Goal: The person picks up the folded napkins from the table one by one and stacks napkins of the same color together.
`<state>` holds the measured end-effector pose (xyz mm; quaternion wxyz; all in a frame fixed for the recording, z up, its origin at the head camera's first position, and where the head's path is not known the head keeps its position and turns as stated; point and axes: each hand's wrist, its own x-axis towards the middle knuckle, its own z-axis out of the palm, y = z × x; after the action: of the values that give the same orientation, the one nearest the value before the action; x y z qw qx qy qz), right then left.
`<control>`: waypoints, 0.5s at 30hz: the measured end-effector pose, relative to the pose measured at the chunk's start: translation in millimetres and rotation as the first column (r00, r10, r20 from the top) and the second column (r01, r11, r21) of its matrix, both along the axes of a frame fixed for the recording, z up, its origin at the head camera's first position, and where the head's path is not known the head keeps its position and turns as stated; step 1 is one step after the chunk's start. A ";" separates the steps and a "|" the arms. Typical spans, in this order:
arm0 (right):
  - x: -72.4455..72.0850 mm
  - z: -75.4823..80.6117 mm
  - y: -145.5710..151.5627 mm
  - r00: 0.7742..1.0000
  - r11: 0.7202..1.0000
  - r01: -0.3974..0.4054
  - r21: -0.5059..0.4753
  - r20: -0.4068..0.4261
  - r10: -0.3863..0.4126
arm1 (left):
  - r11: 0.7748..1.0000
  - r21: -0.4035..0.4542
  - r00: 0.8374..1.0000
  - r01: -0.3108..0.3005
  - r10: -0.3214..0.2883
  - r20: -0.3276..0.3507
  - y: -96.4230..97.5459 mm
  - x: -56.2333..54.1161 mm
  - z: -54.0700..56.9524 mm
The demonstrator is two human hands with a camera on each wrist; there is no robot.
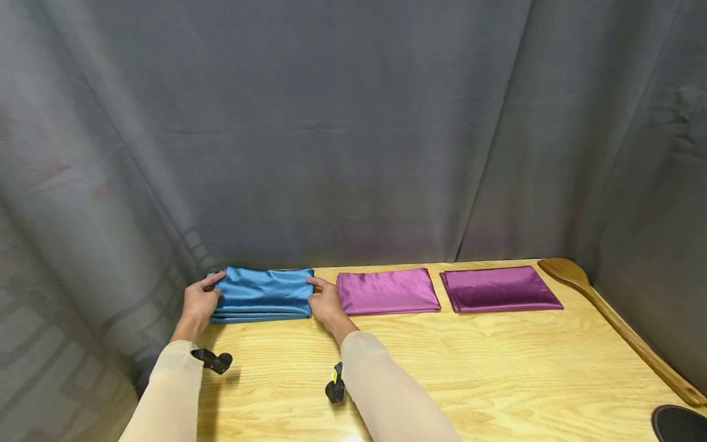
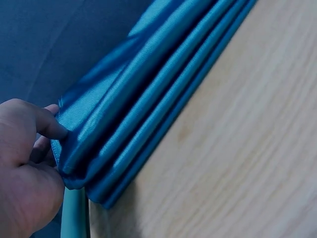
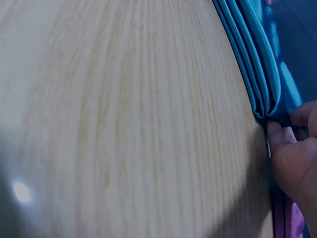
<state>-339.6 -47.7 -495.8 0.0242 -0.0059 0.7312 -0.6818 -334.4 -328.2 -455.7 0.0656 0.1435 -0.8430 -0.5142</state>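
Observation:
A folded blue satin cloth (image 1: 265, 294) lies at the back left of the wooden table, with several stacked folds along its front edge. My left hand (image 1: 200, 304) pinches its left end; in the left wrist view the index fingertip rests on the top layer of the blue cloth (image 2: 133, 99) and other fingers go behind the edge. At the opposite end, my right hand (image 1: 327, 304) pinches the cloth's right edge. Some of the right fingers are hidden by the cloth in the right wrist view, where the blue folds (image 3: 252, 54) run up from the hand.
Right of the blue cloth lie a folded pink-purple cloth (image 1: 389, 291) and a darker purple one (image 1: 501, 288), in a row. A long wooden spatula (image 1: 624, 328) rests along the right side. A black round object (image 1: 679, 425) shows at the front right corner. Grey curtains (image 1: 353, 135) hang behind.

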 end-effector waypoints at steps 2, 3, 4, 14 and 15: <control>0.4 -1.5 -0.2 1.000 1.000 0.002 0.000 -0.003 -0.002 | 1.000 -0.005 1.000 0.000 0.000 0.010 0.2 -0.7 -1.7; 0.3 -1.9 -0.6 1.000 1.000 0.003 -0.002 -0.010 -0.003 | 1.000 -0.008 1.000 -0.002 0.002 0.010 0.3 -1.1 -2.3; 0.6 -1.8 -0.8 1.000 1.000 0.003 -0.002 -0.022 -0.004 | 1.000 -0.015 1.000 -0.005 0.005 0.010 0.2 -1.8 -3.1; 1.1 -1.7 -2.1 1.000 0.996 0.002 0.089 -0.008 -0.002 | 0.997 -0.032 0.998 -0.065 0.065 0.004 1.6 -3.6 -16.7; 1.1 -1.5 -2.2 1.000 0.995 0.001 0.102 -0.010 0.000 | 0.997 -0.032 0.997 -0.073 0.073 0.003 1.6 -3.7 -17.5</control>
<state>-338.5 -49.9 -497.3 0.0205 -0.0079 0.7651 -0.6435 -338.1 -326.6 -473.2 0.0848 0.1741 -0.8456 -0.4975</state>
